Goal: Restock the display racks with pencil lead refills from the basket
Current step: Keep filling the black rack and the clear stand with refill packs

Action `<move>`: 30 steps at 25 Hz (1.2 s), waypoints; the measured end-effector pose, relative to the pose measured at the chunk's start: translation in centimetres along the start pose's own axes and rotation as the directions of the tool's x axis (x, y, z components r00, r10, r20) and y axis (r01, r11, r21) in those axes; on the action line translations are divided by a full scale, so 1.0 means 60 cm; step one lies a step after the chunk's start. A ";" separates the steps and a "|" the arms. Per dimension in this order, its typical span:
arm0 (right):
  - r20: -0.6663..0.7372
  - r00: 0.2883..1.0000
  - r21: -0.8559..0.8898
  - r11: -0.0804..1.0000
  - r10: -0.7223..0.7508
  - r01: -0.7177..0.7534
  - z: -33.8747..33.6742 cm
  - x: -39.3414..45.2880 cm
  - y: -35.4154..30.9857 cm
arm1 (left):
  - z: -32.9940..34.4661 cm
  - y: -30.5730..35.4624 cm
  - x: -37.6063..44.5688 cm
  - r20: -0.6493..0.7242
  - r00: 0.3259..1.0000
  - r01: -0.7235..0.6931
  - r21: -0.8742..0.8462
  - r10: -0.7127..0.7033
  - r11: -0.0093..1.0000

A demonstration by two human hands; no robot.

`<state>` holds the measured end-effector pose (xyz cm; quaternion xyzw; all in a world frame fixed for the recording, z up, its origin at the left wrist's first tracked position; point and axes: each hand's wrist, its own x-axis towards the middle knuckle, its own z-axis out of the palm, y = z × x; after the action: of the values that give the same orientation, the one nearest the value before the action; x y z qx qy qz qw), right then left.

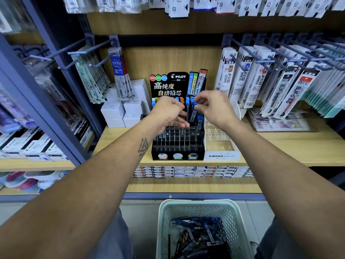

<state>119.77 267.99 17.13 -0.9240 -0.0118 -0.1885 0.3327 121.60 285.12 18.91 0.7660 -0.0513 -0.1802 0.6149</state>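
Note:
A black Pilot display rack with clear slotted tiers stands on the wooden shelf; its back rows hold blue and orange capped lead refills, while the front slots look bare. My right hand pinches a blue-capped lead refill by its top, over a slot on the rack's right side. My left hand hovers over the rack's middle rows, fingers loosely curled; whether it holds refills is hidden. Below, a pale green basket on the floor holds several dark blue refill cases.
A clear Mono display tray stands right of the rack, white boxes to its left. Pen refill packs hang on hooks at both sides and above. Boxed stock lines the lower shelf.

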 end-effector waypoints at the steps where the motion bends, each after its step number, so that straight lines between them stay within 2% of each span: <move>1: 0.010 1.000 -0.035 0.999 -0.026 0.026 0.004 -0.002 -0.001 | 0.002 0.001 0.000 0.016 1.000 0.001 0.014 -0.002 1.000; 5: 0.010 0.997 -0.172 0.982 -0.074 0.075 0.013 -0.002 -0.006 | 0.000 0.000 0.002 0.023 1.000 0.006 0.045 -0.007 0.999; 11: 0.047 0.994 -0.263 0.958 -0.103 0.112 0.014 -0.004 -0.005 | -0.006 -0.001 0.003 0.021 1.000 0.013 0.063 -0.015 0.998; 15: 0.101 0.978 -0.485 0.849 -0.180 0.207 0.026 -0.011 -0.006 | -0.011 0.002 -0.001 -0.018 1.000 -0.009 0.057 0.010 0.998; 18: 0.118 0.974 -0.568 0.792 -0.193 0.225 0.030 -0.014 -0.010 | -0.030 0.006 -0.005 -0.086 0.996 -0.031 0.035 0.034 0.999; 21: 0.087 0.970 -0.540 0.807 -0.229 0.239 0.027 -0.019 -0.027 | -0.070 0.007 -0.012 -0.187 0.981 -0.044 0.027 0.049 0.999; 25: 0.012 0.969 -0.374 0.898 -0.248 0.234 0.037 -0.034 -0.064 | -0.122 -0.008 -0.025 -0.279 0.959 -0.036 0.075 0.056 0.997; 27: 0.029 0.975 -0.298 0.929 -0.222 0.221 0.050 -0.045 -0.081 | -0.130 -0.019 -0.036 -0.267 0.962 -0.021 0.120 0.053 0.993; 30: 0.093 0.979 -0.214 0.957 -0.181 0.197 0.068 -0.074 -0.103 | -0.110 -0.046 -0.063 -0.168 0.985 -0.005 0.226 0.044 0.974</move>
<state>116.12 275.81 16.42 -0.9562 -0.0911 -0.1857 0.2070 119.91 293.01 18.22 0.8425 -0.0276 -0.0991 0.5287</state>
